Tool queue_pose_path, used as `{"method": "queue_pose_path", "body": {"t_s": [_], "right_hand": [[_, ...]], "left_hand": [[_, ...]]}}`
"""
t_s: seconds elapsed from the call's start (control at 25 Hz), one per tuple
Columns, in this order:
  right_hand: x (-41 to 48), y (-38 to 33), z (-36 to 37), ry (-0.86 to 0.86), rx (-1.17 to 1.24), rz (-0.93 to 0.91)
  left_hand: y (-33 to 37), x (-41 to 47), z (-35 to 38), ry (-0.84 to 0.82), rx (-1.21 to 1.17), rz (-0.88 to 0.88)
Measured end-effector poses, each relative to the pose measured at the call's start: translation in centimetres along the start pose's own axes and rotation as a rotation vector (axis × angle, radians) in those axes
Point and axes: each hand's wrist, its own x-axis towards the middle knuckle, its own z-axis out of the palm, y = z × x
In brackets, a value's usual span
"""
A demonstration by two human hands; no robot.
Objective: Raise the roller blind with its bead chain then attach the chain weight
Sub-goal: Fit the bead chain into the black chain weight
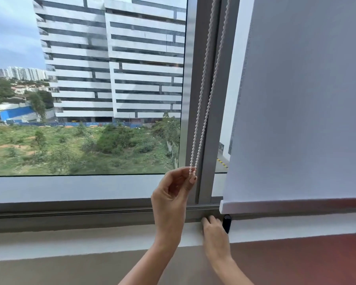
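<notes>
My left hand (173, 194) pinches the bottom of the bead chain (203, 95) loop between thumb and fingertips. Both strands run up in front of the window frame post (212, 120). My right hand (215, 235) lies low against the sill (70, 214), touching or just beside the black chain weight (227, 223); I cannot tell whether it grips the weight or only rests there. The roller blind (306, 99) to the right hangs fully down, its bottom bar (296, 206) level with the sill and just above the weight. Risks, in my judgement: the pinch is light, so the loop may slip free and swing away from the post. The two strands lie close together and may cross or twist, so the loop would enter the weight twisted. Pulling the loop off vertical may make the chain skip or bind at the top, which is out of view. The bottom bar partly hides the weight, so I may miss its slot.
</notes>
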Motion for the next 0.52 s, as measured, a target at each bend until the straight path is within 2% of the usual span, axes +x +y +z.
{"method": "queue_pose_path", "body": {"t_s": [0.24,0.52], "right_hand": [[-0.3,-0.5,0.2,0.079,0.043,-0.022],[-1.4,-0.8,-2.7,0.285,0.19,-0.225]], "left_hand": [[-1.0,1.3,-0.6,-0.033,-0.044,-0.013],[-0.8,1.6,-0.1,-0.038,-0.003,-0.015]]}}
